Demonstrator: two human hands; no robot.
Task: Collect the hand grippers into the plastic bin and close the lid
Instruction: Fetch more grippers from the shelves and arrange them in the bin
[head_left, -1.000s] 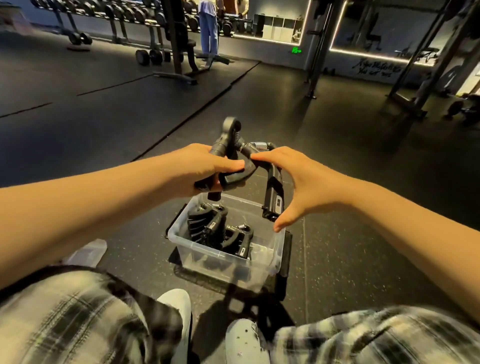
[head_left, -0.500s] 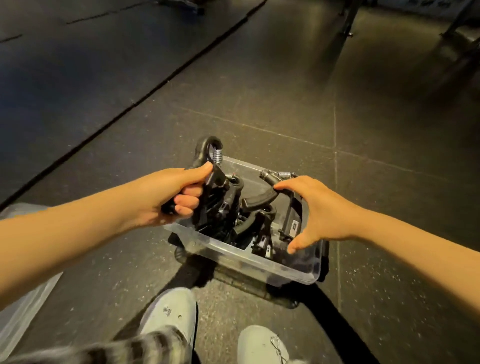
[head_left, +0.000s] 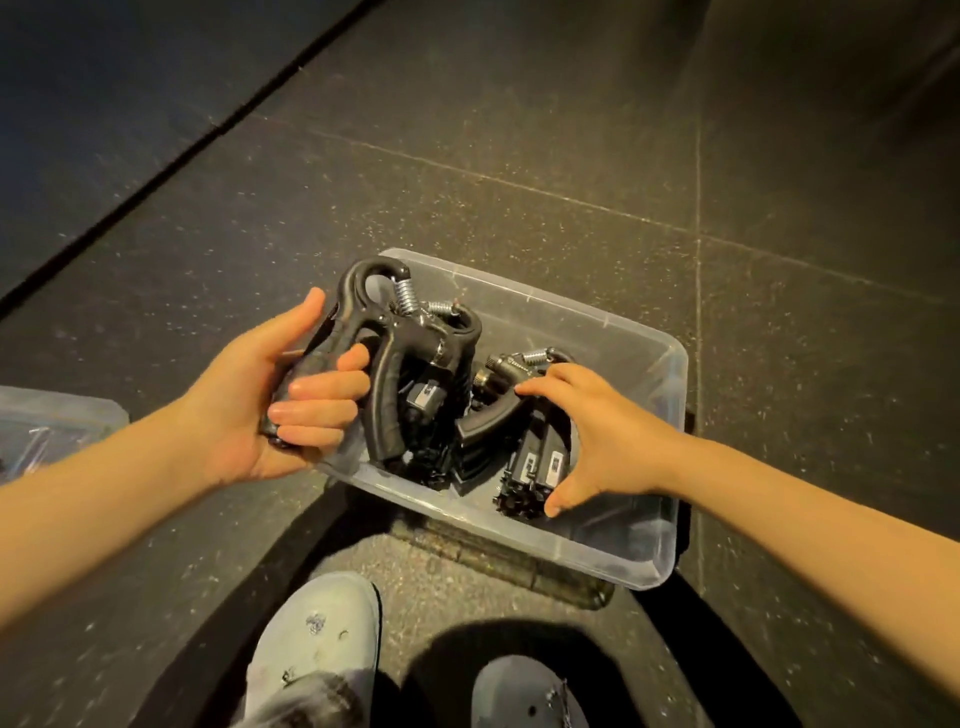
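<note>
A clear plastic bin (head_left: 670, 374) stands on the dark floor in front of my feet, with several black hand grippers lying inside. My left hand (head_left: 270, 400) grips one black hand gripper (head_left: 384, 332) by a handle; it hangs over the bin's left rim, spring end up. My right hand (head_left: 592, 436) reaches down into the bin, fingers and thumb spread round another hand gripper (head_left: 524, 410) that lies among the rest. The bin's lid (head_left: 57, 421), clear plastic, lies on the floor at the far left.
The floor is dark speckled rubber tile with seams; a darker mat (head_left: 104, 104) starts at the upper left. My two pale shoes (head_left: 322, 639) stand just in front of the bin. A dark flat edge (head_left: 498, 561) shows under the bin's near side.
Both hands have come down from above the bin. My right hand has sunk into the bin with its gripper. My left hand still holds its gripper at the left rim. The view has tilted down.
</note>
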